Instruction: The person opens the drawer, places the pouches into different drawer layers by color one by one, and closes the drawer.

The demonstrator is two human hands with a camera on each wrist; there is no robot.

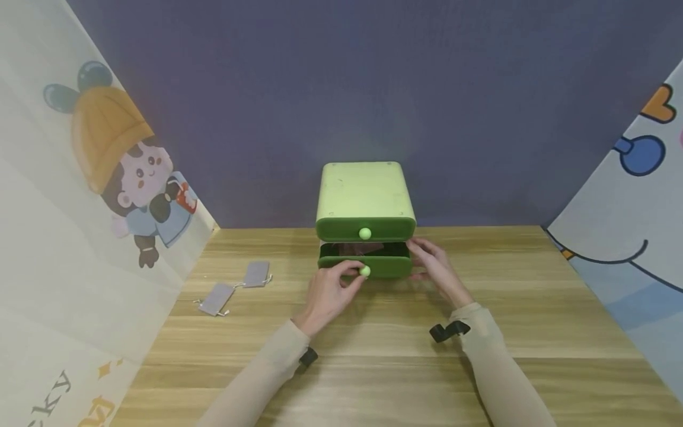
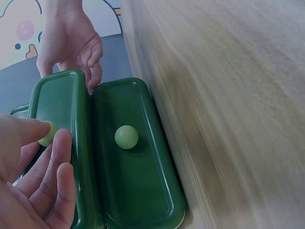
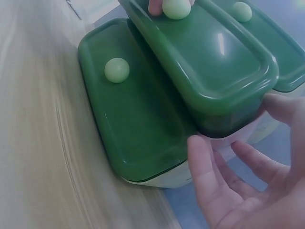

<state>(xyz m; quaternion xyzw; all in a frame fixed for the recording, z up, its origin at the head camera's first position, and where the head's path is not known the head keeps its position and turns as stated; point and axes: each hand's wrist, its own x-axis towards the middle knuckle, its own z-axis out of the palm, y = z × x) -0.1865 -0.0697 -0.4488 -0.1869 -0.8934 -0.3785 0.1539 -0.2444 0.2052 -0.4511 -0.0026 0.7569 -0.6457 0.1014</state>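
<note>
A small light-green drawer cabinet point(image 1: 366, 190) with dark green drawer fronts stands against the back wall. Its middle drawer point(image 1: 389, 268) is pulled partly out, and something pale and see-through point(image 1: 354, 249) lies inside, too unclear to name. My left hand point(image 1: 328, 292) pinches that drawer's round light-green knob point(image 2: 49, 135) between thumb and fingers. At the cabinet's right side, my right hand point(image 1: 439, 270) touches the side with extended fingers, near the drawer's corner. Below, the bottom drawer point(image 3: 138, 114) is closed, and so is the top drawer point(image 1: 341, 229).
Two small grey drawstring pouches, one nearer point(image 1: 216, 299) and one farther point(image 1: 257, 274), lie left of the cabinet on the wooden table point(image 1: 373, 379). A dark wall point(image 1: 267, 118) rises behind, and printed panels flank both sides.
</note>
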